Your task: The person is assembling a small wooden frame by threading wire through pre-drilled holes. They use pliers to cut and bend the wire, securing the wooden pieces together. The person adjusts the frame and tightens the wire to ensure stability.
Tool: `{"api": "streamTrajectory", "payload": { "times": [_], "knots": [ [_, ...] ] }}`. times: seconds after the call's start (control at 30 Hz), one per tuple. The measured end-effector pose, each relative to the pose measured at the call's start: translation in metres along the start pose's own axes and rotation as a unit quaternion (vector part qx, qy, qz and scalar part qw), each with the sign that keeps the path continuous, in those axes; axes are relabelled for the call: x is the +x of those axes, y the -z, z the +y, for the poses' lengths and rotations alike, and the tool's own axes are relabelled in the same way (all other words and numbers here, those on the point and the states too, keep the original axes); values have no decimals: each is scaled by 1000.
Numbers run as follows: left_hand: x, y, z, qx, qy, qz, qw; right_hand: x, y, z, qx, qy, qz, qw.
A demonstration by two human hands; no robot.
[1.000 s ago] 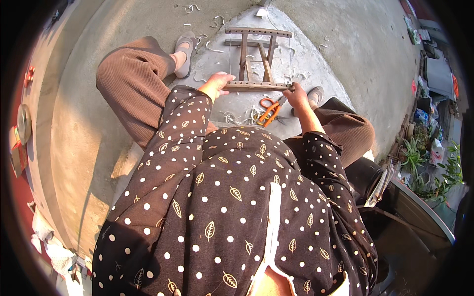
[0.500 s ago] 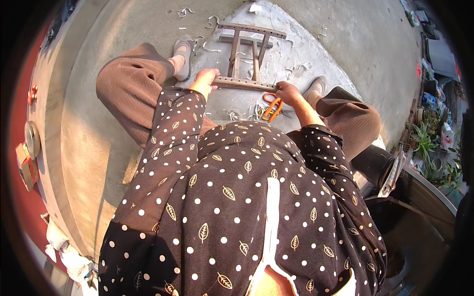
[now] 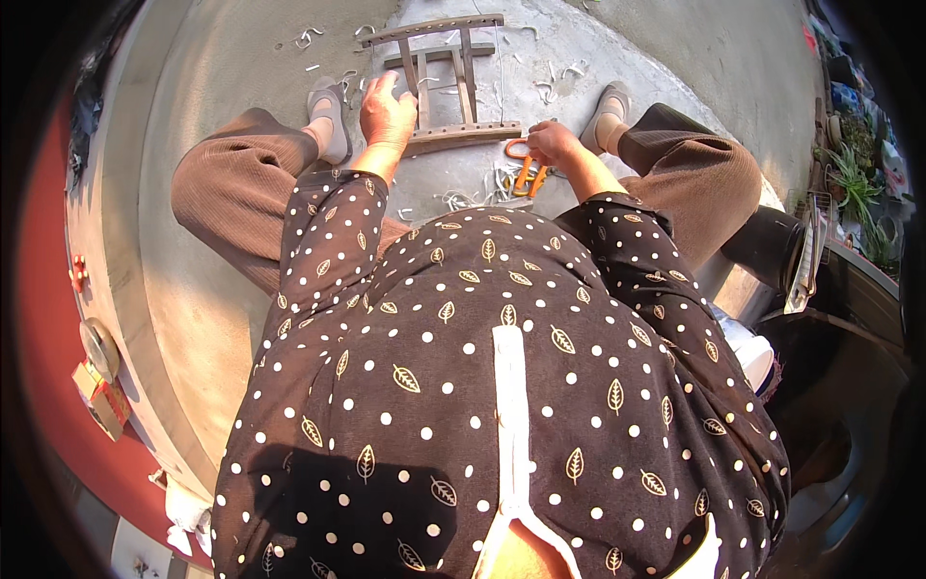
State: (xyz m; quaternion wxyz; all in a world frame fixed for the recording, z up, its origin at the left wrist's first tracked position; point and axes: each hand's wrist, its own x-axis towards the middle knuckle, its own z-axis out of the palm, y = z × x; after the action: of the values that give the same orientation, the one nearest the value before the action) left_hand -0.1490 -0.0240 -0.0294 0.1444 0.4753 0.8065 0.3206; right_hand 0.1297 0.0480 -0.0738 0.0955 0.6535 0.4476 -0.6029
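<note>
Left grip lies open, palm down, on the small wooden frame, its fingers spread over the left upright and the near crossbar; a second ago it sat only at the near bar's left end, so it has slid forward onto the frame and now pins it to the concrete floor. Right grip is curled at the bar's right end, at about three o'clock from the left one, just above the orange-handled scissors. It seems closed on the bar end or a strand there, but the view is too small to say which, and I cannot tell whether it touches the scissors. The frame itself now lies nearer the top of the view, between the two feet.

Outward, white cord scraps litter the floor at six o'clock from the frame, with more at twelve o'clock. Grey shoes flank the frame. The scraps beneath and beside the scissors are the only clutter near the grips; potted plants stand well apart at three o'clock.
</note>
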Motion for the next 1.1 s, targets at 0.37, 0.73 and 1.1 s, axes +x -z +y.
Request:
{"api": "streamTrajectory", "payload": {
  "times": [0.37, 0.73, 1.1],
  "knots": [
    [-27, -31, 61, 73, -125, -350, 926, -8, -27, -5, 87, -83, -33, 992],
    [-29, -35, 62, 197, -183, -393, 879, -24, -39, -16, 122, -11, -134, 983],
    [46, 16, 89, 32, -81, -477, 874, -60, -11, -65, 180, 197, -160, 950]
  ]
}}
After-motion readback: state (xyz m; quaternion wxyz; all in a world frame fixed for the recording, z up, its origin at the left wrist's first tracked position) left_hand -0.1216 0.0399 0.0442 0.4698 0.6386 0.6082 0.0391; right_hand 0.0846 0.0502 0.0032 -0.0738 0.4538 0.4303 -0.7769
